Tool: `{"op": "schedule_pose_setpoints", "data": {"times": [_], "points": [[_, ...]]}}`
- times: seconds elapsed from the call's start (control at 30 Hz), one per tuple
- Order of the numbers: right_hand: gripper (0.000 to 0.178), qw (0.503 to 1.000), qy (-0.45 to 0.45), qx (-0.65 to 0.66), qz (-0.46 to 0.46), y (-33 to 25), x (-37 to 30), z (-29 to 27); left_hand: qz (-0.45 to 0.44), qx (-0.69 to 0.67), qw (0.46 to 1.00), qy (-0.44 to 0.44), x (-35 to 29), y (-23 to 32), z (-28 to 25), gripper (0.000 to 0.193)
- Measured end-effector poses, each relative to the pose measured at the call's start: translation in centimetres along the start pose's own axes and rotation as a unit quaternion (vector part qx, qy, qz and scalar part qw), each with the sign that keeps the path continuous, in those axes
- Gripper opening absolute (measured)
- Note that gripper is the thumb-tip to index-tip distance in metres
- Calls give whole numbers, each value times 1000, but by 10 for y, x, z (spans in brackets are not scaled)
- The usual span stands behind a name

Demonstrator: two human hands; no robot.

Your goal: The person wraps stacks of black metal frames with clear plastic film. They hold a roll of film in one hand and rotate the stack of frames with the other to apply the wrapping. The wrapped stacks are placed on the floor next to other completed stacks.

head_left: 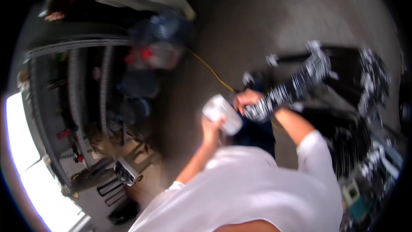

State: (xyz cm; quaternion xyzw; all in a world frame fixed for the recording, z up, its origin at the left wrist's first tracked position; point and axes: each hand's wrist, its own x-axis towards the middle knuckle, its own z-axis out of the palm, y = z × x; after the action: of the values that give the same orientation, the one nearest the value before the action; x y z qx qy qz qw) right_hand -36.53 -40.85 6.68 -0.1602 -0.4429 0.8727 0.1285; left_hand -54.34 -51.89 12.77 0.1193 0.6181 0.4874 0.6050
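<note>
In my left hand [211, 128] I hold a whitish, translucent cylinder [223, 114], tilted; it looks like a roll of clear wrap, but blur hides its details. Just to its right, my right hand [248, 99] has its fingers curled round the near end of a long black bundle [296, 83] with shiny, crinkled film on it. The bundle crosses over my right wrist and slants up to the right. The cylinder and my right hand are close together; whether film runs between them cannot be made out.
More black, shiny-wrapped pieces [371, 81] lie at the right. Metal shelving [75, 90] stands at the left, with boxes and tools near its foot. Large bluish bottles [165, 28] and a red-and-white item [159, 55] sit far left. A yellow cord [211, 69] crosses the grey floor.
</note>
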Motion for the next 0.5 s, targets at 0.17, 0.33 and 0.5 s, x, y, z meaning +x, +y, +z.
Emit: {"op": "schedule_pose_setpoints", "data": {"times": [0.17,0.33,0.5], "points": [[34,996,-20,50,68,14,5,1,-4,-21,998,56,-4,5,-6,61],[27,985,70,113,109,14,2,17,21,18,998,51,8,-2,-15,61],[35,992,58,74,85,7,-8,5,54,43,997,26,1,14,6,56]]}}
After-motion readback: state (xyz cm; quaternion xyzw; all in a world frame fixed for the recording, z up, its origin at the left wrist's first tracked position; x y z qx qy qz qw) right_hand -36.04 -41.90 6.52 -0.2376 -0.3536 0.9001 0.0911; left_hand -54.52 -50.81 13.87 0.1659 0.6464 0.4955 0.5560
